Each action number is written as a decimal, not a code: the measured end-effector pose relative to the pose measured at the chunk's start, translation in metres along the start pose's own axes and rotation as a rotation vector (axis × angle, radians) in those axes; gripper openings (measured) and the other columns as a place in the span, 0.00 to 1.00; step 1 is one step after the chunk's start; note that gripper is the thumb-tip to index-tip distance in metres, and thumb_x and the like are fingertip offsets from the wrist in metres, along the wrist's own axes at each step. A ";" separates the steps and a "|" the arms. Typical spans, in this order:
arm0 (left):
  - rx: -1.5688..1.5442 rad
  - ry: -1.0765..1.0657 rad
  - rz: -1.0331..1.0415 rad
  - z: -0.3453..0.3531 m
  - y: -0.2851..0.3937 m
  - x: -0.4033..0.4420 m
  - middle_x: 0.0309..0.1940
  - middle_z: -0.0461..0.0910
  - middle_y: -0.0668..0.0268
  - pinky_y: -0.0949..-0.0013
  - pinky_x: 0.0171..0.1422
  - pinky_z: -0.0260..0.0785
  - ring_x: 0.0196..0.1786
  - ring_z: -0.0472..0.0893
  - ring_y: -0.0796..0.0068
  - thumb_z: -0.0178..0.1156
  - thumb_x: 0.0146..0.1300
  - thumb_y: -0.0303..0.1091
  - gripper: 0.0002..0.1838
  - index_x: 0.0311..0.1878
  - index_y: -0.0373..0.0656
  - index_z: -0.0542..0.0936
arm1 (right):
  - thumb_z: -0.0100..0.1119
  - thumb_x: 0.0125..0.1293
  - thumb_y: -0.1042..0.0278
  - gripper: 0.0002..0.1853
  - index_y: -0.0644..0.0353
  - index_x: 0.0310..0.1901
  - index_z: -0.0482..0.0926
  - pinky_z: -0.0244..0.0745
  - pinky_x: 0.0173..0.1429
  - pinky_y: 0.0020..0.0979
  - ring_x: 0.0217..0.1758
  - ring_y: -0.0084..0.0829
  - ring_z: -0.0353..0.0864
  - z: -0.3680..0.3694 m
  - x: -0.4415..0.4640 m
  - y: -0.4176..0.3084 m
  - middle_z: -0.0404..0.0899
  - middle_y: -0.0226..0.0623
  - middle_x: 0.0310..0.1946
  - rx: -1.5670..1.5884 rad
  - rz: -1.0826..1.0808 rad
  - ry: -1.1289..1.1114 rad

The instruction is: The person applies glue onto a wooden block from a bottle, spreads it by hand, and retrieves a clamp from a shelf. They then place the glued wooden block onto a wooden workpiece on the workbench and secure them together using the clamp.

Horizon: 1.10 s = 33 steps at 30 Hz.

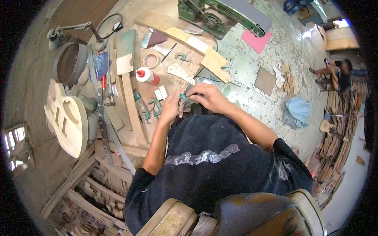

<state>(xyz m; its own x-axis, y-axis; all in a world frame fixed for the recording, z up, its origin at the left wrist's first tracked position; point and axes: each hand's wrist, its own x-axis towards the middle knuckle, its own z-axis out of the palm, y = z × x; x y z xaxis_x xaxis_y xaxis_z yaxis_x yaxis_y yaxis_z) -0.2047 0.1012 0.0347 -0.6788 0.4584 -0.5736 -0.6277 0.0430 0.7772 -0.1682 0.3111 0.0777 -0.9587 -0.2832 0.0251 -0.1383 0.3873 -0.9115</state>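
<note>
Close to my chest, my left hand [171, 107] is closed around a small green C-clamp [183, 98], partly hidden by the fingers. Facing it, my right hand [210, 97] pinches at the clamp's other side with bent fingertips; exactly which part they grip is hard to see. Just left of my left hand lie another green C-clamp [155, 107], a longer green clamp [138, 101] and two small cream blocks [160, 93]. Beyond the hands are a pale flat cut-out piece [180, 73] and one more C-clamp [181, 58].
A glue bottle [151, 76] with a red cap and a tape roll [151, 60] stand on the bench. Long boards [133, 106] lie to the left, beside a wooden guitar body [67, 122]. A green machine [220, 17] stands at the back. A person [341, 76] sits far right.
</note>
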 end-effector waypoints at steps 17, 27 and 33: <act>0.086 -0.011 -0.032 0.004 0.002 0.008 0.17 0.68 0.69 0.72 0.16 0.63 0.16 0.66 0.79 0.45 0.79 0.57 0.27 0.34 0.42 0.74 | 0.59 0.61 0.79 0.11 0.61 0.45 0.84 0.77 0.55 0.33 0.48 0.34 0.83 0.015 -0.001 0.026 0.84 0.43 0.41 0.166 -0.102 0.199; 0.141 0.164 0.013 0.020 -0.005 0.009 0.16 0.68 0.70 0.72 0.16 0.60 0.13 0.65 0.79 0.43 0.80 0.56 0.27 0.33 0.43 0.74 | 0.62 0.71 0.69 0.09 0.65 0.45 0.83 0.77 0.35 0.27 0.34 0.24 0.82 0.000 -0.003 0.007 0.83 0.35 0.35 0.382 0.481 0.101; 0.103 0.062 -0.058 0.004 0.000 0.012 0.16 0.67 0.70 0.72 0.15 0.63 0.13 0.65 0.79 0.43 0.80 0.56 0.27 0.34 0.42 0.74 | 0.61 0.67 0.79 0.05 0.64 0.43 0.82 0.78 0.43 0.30 0.38 0.26 0.82 0.019 -0.003 0.033 0.81 0.37 0.42 0.224 -0.040 0.237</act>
<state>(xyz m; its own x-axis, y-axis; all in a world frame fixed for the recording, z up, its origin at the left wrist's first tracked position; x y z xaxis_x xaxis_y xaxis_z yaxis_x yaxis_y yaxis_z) -0.2115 0.1103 0.0289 -0.6668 0.3965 -0.6310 -0.6264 0.1606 0.7628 -0.1655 0.3083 0.0399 -0.9884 -0.0723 0.1336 -0.1442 0.1696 -0.9749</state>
